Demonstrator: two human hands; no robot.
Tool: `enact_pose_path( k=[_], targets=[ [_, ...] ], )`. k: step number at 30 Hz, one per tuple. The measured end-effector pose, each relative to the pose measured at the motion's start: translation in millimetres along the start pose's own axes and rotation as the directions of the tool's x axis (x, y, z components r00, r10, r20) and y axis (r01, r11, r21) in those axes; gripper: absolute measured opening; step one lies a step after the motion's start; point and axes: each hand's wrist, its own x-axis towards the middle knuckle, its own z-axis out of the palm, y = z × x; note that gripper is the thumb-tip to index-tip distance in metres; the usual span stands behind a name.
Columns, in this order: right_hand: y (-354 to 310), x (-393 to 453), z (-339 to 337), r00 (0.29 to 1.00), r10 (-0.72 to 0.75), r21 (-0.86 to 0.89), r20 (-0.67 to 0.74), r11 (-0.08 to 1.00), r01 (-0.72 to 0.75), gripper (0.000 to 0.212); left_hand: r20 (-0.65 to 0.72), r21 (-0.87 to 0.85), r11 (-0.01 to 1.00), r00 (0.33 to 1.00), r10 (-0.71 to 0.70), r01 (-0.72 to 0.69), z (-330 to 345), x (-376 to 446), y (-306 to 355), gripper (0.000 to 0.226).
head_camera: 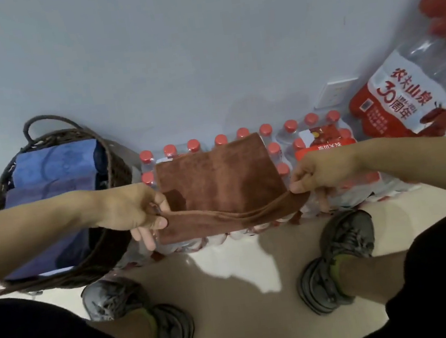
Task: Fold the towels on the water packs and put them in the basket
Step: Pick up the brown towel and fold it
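Left hand (136,208) and right hand (319,173) pinching brown towel (217,181) corners, towel stretched between them

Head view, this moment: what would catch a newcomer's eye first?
The brown towel at centre, spread over the red-capped water packs by the wall, its near edge pinched up at both ends by the left hand and right hand. To the left stands a dark woven basket already holding folded blue towels. Grey shoes frame the floor below.
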Motion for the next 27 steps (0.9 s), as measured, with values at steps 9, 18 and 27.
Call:
enact_pose_path(
  k=[9,18,27],
  targets=[
    [-23,57,-43,0.920,0.032,-0.029,-0.391,0.998,-0.047,0.030,-0.429,-0.237,0.970,0.901,-0.061,-0.047,-39,37,3,0.014],
    [-47,101,-50,0.833,0.057,-0.144,-0.550,0.976,-0.162,0.024,-0.633,-0.221,0.974,0.751,-0.187,0.056,-50,69,-6,0.014],
    [-50,118,-53,0.770,0.153,-0.133,-0.619,0.946,-0.295,0.040,-0.657,-0.038,0.974,0.729,-0.192,0.222,-60,92,-16,0.008]
  ],
)
